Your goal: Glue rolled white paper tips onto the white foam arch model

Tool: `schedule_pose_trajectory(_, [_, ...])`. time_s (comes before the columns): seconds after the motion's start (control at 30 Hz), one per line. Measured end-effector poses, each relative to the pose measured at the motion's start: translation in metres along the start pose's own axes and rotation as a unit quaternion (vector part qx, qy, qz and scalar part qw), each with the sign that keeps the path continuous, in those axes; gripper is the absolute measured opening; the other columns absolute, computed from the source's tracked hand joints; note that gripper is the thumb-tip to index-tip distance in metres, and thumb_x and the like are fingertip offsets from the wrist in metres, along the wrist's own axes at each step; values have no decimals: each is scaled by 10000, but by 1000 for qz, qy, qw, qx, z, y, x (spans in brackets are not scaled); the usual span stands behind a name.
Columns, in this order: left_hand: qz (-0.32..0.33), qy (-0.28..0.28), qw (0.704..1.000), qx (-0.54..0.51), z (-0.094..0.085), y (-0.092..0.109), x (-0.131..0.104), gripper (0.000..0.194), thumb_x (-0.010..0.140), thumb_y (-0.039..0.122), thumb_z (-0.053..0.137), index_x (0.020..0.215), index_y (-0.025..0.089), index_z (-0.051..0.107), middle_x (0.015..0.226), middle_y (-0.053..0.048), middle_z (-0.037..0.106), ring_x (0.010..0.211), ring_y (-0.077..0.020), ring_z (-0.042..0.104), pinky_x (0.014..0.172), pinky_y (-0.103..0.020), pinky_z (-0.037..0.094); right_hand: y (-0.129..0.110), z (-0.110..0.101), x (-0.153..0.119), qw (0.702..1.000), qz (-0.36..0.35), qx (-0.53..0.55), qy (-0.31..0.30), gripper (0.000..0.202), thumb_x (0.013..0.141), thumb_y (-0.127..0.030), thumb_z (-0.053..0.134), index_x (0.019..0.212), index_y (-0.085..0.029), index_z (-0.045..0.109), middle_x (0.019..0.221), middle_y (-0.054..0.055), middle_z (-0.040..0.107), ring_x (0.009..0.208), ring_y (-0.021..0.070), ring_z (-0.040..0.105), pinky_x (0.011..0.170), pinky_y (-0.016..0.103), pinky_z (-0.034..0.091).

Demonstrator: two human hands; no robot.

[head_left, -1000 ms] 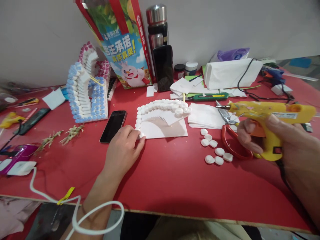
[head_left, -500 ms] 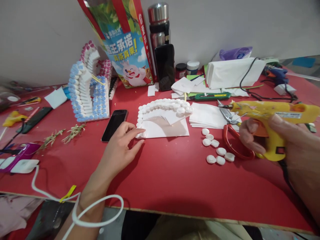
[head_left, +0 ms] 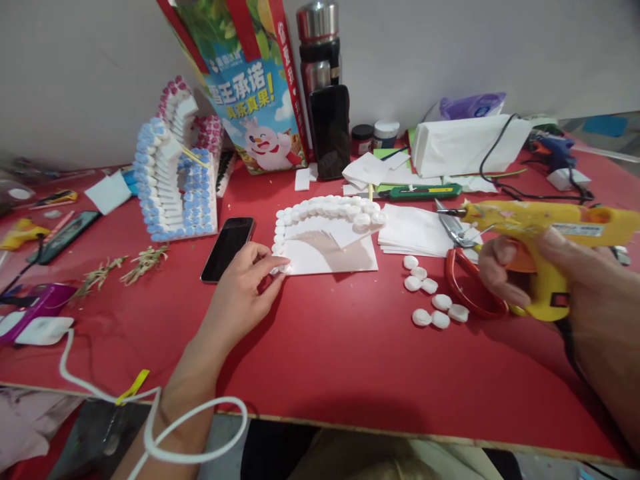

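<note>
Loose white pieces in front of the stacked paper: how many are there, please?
8: four in the farther group, four in the nearer group, beside the red handle. More may be hidden under it.

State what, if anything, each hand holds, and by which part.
The right hand holds a yellow hot glue gun by its handle. The left hand touches a white disc at a corner of the board; whether it is gripped cannot be told.

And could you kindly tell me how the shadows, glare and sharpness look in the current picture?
Head view: soft shadows on the white board and the red table near its front edge; glints on the steel bottle; the right hand looks slightly blurred.
</note>
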State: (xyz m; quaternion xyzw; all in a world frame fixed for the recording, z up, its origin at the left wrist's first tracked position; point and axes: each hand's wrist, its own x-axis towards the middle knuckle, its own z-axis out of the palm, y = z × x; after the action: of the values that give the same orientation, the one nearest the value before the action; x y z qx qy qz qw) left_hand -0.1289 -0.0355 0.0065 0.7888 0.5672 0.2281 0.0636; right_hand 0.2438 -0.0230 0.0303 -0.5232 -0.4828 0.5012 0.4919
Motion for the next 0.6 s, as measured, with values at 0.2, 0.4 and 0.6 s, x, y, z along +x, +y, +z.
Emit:
schedule_pose_trajectory(0.2, [18, 4, 1000, 3, 1, -2, -1, 241, 967, 227, 558, 1176, 223, 679, 1029, -50, 548, 937, -182, 591, 815, -314, 499, -3, 2, 0, 1000, -5, -3, 9, 274, 893, -443, 584, 740, -216, 575, 556, 22, 542, 386, 145, 400, 404, 318, 259])
schedule_pose_trajectory(0.4, [9, -1, 1000, 10, -3, -2, -3, 370, 932, 213, 599, 1301, 224, 621, 1103, -52, 548, 971, -185, 589, 884, -324, 503, -5, -2, 0, 1000, 17, 12, -2, 281, 887, -451, 606, 743, -211, 585, 593, 33, 573, 403, 149, 421, 414, 326, 302])
schedule_pose_trajectory(0.6, [20, -5, 1000, 22, -1, -2, 0, 319, 938, 234, 608, 1249, 179, 646, 1082, -63, 542, 998, -202, 587, 884, -334, 501, -6, -4, 1, 1000, 4, 7, -10, 288, 889, -461, 608, 747, -210, 599, 558, 26, 551, 387, 148, 415, 419, 319, 289])
